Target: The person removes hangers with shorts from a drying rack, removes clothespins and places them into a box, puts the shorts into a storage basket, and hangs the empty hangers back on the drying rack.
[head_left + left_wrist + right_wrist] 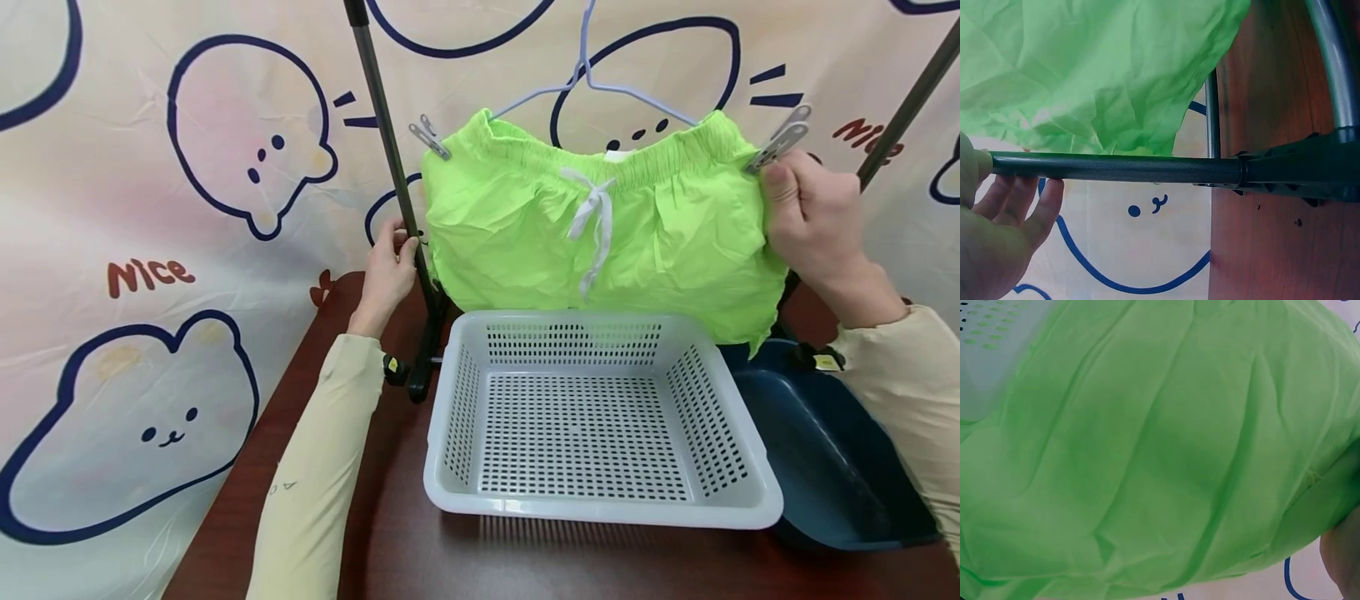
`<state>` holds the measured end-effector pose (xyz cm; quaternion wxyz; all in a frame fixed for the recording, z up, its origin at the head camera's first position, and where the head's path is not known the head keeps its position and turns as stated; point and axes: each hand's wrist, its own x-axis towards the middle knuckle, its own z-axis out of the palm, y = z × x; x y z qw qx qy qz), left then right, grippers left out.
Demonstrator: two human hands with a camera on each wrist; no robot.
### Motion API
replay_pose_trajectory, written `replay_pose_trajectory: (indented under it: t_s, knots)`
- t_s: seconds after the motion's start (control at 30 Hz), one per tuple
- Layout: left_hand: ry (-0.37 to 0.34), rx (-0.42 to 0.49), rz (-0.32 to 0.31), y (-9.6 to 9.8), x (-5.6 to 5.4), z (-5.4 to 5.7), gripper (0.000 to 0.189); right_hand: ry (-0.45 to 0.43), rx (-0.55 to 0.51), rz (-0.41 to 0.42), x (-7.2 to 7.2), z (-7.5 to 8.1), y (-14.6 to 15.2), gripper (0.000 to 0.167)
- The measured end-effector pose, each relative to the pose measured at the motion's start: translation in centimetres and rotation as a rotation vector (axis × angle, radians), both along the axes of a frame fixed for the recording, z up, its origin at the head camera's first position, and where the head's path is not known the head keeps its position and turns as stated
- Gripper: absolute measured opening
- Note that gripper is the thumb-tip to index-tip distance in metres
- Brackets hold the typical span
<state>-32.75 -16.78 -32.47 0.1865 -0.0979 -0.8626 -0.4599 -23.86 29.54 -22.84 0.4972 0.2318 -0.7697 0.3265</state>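
Bright green shorts (pixel 600 225) with a white drawstring hang from a pale blue hanger (pixel 582 79). A grey clothespin (pixel 431 137) is clipped at the left end of the waistband, another clothespin (pixel 780 140) at the right end. My right hand (pixel 813 217) grips the right side of the shorts just below that clothespin; in the right wrist view the cloth hides most of the hand. At the left, my left hand (pixel 390 267) holds the dark upright pole (pixel 1116 167) of a rack, thumb and fingers on either side of it, beside the shorts' left edge.
A grey-white perforated basket (pixel 600 521) stands on the dark wooden table (pixel 397 533) below the shorts. To its right sits a dark blue basin (pixel 840 467), partly under my right arm. A second rack pole (pixel 911 100) rises at the right. Behind hangs a cartoon-printed cloth (pixel 247 167).
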Motion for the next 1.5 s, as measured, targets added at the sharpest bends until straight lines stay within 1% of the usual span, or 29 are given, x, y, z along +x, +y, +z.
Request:
replay_pose_trajectory:
  t_s: [0.17,0.4,0.7,0.8,0.97,1.1,1.27,1.5]
  knots:
    - [-0.011,0.003,-0.009,-0.2,-0.1,-0.1,0.033,0.001,0.023,0.013,0.0,-0.3,-0.1,0.049]
    - [0.016,-0.004,-0.013,-0.5,-0.1,-0.3,0.033,0.011,0.016,0.061,0.4,-1.0,-0.4,0.053]
    - [-0.037,-0.008,-0.004,-0.3,-0.3,-0.1,0.037,0.010,0.020,0.121,1.0,-2.2,-0.6,0.055]
    - [-0.040,-0.003,0.005,-0.4,0.0,0.1,0.037,-0.004,0.025,0.141,1.3,-2.5,-0.7,0.055]
    - [-0.038,0.002,0.035,-0.6,0.3,0.3,0.036,-0.019,0.044,0.144,1.9,-2.9,-1.0,0.056]
    - [-0.039,0.008,0.037,-0.8,0.4,0.5,0.037,-0.014,0.044,0.152,2.5,-2.9,-1.5,0.057]
    - [-0.068,0.041,0.046,-0.9,0.9,0.4,0.036,-0.014,0.057,0.165,2.7,-2.7,-1.9,0.058]
    - [-0.038,0.052,0.043,-1.3,1.6,0.3,0.034,-0.025,0.056,0.177,2.8,-2.7,-1.9,0.056]
